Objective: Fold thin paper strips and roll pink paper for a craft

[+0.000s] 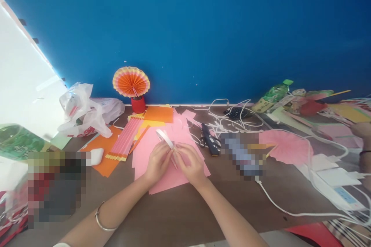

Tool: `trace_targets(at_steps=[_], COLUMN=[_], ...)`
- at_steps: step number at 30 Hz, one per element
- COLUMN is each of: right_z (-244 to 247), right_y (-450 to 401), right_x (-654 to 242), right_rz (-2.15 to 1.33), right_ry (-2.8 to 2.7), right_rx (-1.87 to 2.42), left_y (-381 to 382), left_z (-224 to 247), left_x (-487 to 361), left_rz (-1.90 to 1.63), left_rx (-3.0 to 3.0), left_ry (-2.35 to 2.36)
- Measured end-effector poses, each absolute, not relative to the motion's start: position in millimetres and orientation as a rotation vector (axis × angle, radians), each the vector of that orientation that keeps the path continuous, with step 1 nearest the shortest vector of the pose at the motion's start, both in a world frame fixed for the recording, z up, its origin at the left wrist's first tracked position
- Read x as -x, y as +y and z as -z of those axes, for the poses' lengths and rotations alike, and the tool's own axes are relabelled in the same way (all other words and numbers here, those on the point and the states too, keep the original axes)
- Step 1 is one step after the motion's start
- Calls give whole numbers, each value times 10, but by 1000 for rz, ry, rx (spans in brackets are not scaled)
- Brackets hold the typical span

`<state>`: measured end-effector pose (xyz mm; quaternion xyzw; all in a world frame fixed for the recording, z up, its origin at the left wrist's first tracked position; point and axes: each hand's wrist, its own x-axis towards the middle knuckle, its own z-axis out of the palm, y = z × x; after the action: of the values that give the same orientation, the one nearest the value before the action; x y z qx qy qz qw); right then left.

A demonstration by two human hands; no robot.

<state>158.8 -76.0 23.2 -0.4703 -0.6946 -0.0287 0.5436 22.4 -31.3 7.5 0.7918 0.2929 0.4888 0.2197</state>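
Observation:
Over the pink paper sheets [145, 162], my left hand [159, 163] and my right hand [189, 164] meet fingertip to fingertip. A white roll of tape [164, 137] sticks up from my left hand's closed fingers. My right thumb and forefinger pinch at the roll's near end; the small part between the fingertips is hidden. Left of the hands lies a pleated pink strip with yellow edges [126, 137], on orange paper [106, 164]. More orange paper [159, 114] lies behind the hands.
A round orange paper fan [131, 82] stands on a red holder [138, 105] by the wall. Scissors [210, 141], tangled white cables [232, 123], a phone [242, 154] and a pink fan [285, 146] lie rightward. Plastic bags [87, 112] sit left. Someone's hand [362, 135] shows far right.

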Motion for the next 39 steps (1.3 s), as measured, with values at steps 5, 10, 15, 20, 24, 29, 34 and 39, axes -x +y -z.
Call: trace_targets(at_steps=[5,10,15,20,24,29,34,39], right_z=[-214,-174,-155,-156,-196,-264,-274,-227], right_y=[-788,-781,-785,-808,-823,-828,-816,-815], right_x=[-1612,-1642,-1692,-1737,-1753,-1785,-1795,-1762], right_rz=[187,163,248,353,392,415,408,389], right_ry=[-1697,-1739,-1855,-1960,-1979,-2071,-2109,-2086], right_rx=[1094,1089,1046,1036,1051,1034,973,1022], left_y=[-336,-329,-320,-314,-325,-349,-353,-358], left_z=[-49,-7,30,62,40,1,0,0], left_x=[-237,-220,-209,-206,-203,-205,-204,-201], left_rz=[-1361,-1412,-1375,-1392,-1395,-1385,-1390,-1373], left_rx=[-2300,-2335,-2387,-2467,-2547,-2592,-2616,-2617], left_ry=[754,760,751,737,749,772,774,785])
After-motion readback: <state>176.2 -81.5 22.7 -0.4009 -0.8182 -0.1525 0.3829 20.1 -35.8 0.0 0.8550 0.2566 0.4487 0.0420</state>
